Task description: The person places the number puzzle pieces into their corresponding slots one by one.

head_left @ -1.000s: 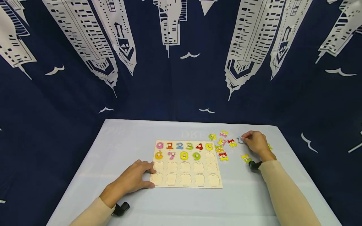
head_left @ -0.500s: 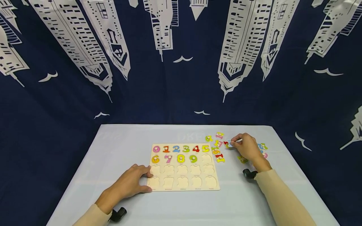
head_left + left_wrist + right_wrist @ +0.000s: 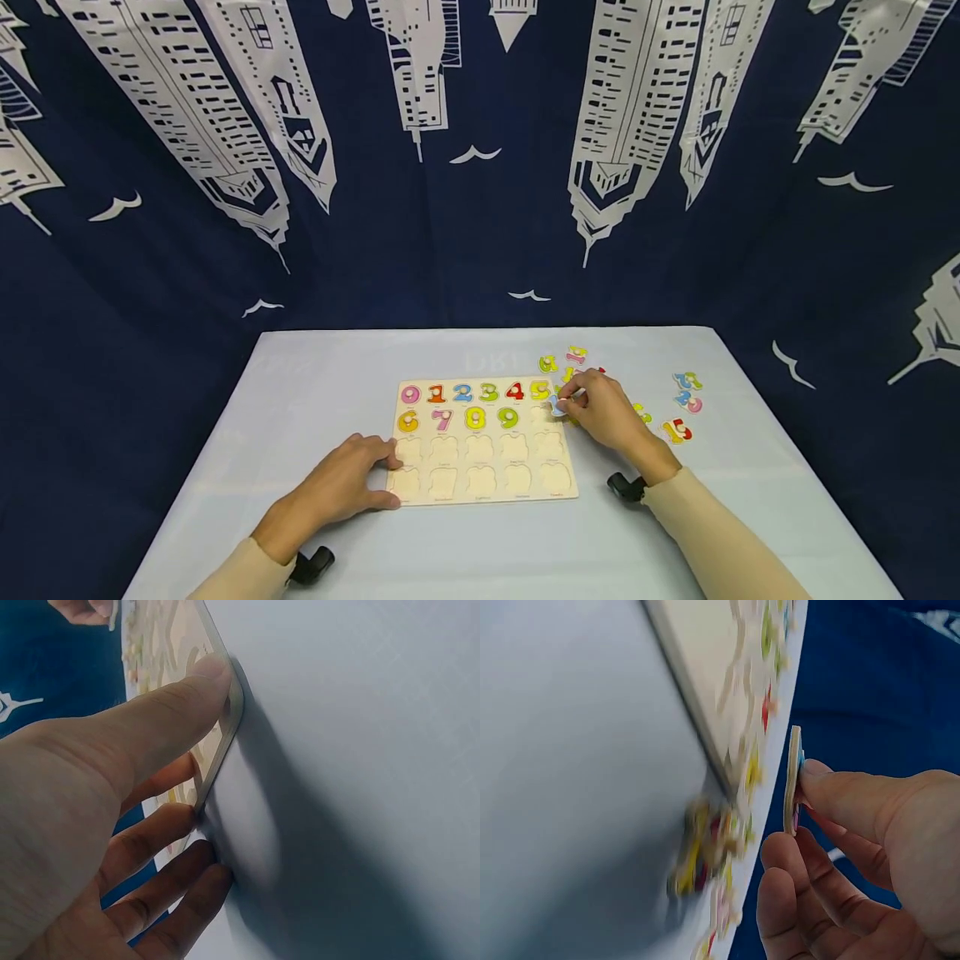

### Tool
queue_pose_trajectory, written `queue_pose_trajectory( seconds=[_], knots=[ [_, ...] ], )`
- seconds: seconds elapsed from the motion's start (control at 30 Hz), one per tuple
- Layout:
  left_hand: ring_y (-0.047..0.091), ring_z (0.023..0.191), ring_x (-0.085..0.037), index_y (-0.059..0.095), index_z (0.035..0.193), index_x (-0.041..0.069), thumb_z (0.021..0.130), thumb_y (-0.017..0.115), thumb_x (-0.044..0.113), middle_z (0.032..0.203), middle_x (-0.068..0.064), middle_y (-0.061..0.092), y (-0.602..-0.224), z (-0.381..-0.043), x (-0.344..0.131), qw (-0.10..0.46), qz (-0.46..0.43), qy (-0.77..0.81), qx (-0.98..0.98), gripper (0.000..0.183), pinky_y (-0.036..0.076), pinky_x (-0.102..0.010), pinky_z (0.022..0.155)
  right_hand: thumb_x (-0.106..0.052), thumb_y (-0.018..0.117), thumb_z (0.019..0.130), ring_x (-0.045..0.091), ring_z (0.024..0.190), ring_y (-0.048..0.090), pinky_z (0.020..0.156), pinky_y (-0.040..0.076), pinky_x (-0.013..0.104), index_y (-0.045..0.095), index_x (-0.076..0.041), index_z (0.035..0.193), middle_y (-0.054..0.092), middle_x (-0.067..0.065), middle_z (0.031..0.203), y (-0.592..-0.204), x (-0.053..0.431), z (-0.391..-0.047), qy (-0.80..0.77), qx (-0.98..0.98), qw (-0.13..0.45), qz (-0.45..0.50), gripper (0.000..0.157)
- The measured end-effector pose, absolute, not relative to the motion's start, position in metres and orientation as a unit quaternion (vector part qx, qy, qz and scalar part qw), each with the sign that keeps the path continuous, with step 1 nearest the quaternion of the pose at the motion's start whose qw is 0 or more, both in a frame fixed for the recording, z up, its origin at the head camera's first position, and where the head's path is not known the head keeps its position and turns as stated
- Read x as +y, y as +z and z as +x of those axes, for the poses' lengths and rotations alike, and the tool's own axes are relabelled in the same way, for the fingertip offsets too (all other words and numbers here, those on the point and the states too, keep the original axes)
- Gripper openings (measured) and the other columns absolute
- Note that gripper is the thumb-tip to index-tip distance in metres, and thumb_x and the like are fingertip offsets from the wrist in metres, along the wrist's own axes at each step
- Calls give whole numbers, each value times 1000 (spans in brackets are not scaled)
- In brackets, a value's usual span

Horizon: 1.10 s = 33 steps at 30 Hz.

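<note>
A wooden number puzzle board [image 3: 487,462] lies on the table, its upper rows filled with coloured digits from 0 to 9 and its lower recesses bare. My left hand [image 3: 341,479] rests at the board's left edge; in the left wrist view the thumb [image 3: 180,701] presses on the corner and the fingers lie along the edge. Between thumb and fingertips, my right hand [image 3: 611,417] pinches a blue number puzzle piece [image 3: 556,406], held over the recess right of the 9. The right wrist view shows this piece [image 3: 792,780] edge-on, with blue and pink on its face.
Loose two-digit pieces lie behind the board's right corner, among them a green-yellow piece [image 3: 548,364] and a pink-yellow piece [image 3: 576,354], partly hidden by the right hand. Farther right are blue pieces [image 3: 686,381] and a red-yellow piece [image 3: 677,431]. A dark patterned cloth [image 3: 450,250] hangs behind.
My right hand has carried the blue piece leftward from the loose pieces to the board's right side. My left hand stays at the board's edge. The head view has shifted slightly.
</note>
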<state>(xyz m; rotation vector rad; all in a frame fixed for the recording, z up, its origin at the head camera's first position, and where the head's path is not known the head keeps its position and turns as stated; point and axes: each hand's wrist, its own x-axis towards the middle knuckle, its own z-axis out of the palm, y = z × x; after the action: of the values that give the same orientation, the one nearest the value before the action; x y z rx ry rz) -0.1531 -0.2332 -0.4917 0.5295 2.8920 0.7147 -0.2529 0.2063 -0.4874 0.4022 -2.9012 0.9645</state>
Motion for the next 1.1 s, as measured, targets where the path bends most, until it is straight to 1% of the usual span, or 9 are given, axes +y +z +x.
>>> queue_pose_trajectory(
  seconds=[0.17,0.23,0.3,0.53,0.7,0.77,0.93,1.07,1.1],
  knots=[
    [69,127,-24,85,115,27,79,110,37,147,-5,81,-492,-154,-233,62,176,230,955,45,60,-53,115,-8,90,102,13,85,59,75,49,25,84,-10,103,72,8,105,-493,193,-248,315,-934,14,166,6],
    [69,128,-24,86,116,26,79,110,37,148,-6,81,-492,-154,-233,62,177,230,955,45,60,-53,116,-7,90,102,13,83,58,73,48,25,83,-9,102,70,6,100,-497,189,-247,313,-934,11,172,7],
    [69,128,-24,86,116,26,79,110,37,149,-6,81,-492,-154,-233,59,180,231,954,45,60,-53,116,-6,90,101,13,82,57,72,47,24,83,-9,101,69,5,98,-500,186,-247,310,-935,12,171,8],
    [70,127,-25,85,114,25,79,110,35,147,-6,82,-492,-155,-233,51,183,232,954,45,60,-55,115,-7,90,101,13,83,57,73,48,24,82,-9,99,70,8,98,-503,177,-248,301,-941,19,153,9],
    [70,131,-29,86,115,25,79,110,34,149,-7,81,-492,-155,-232,57,170,235,955,45,58,-58,120,-6,90,101,17,84,57,73,47,26,81,-7,97,66,8,94,-502,173,-247,284,-949,27,134,10],
    [70,136,-31,86,116,25,79,110,34,151,-8,80,-493,-155,-232,61,165,238,955,45,56,-60,123,-6,90,101,17,84,57,73,47,27,81,-7,97,66,8,93,-501,173,-245,281,-950,29,131,10],
    [70,137,-34,86,115,24,79,110,34,150,-9,80,-493,-154,-232,64,171,242,953,45,55,-61,123,-5,90,101,17,84,58,72,48,26,81,-7,97,66,8,94,-502,173,-244,280,-951,25,127,10],
    [71,133,-31,85,114,25,78,110,36,149,-8,81,-492,-154,-232,56,180,236,953,45,58,-60,120,-6,90,101,17,84,57,73,48,27,81,-8,97,67,8,94,-503,174,-246,281,-951,25,128,11],
    [72,135,-32,86,115,25,78,110,36,149,-9,81,-492,-154,-233,53,181,234,954,45,57,-60,121,-7,91,101,17,84,57,74,48,27,81,-9,97,67,8,95,-503,174,-247,283,-950,25,128,11]
  ],
)
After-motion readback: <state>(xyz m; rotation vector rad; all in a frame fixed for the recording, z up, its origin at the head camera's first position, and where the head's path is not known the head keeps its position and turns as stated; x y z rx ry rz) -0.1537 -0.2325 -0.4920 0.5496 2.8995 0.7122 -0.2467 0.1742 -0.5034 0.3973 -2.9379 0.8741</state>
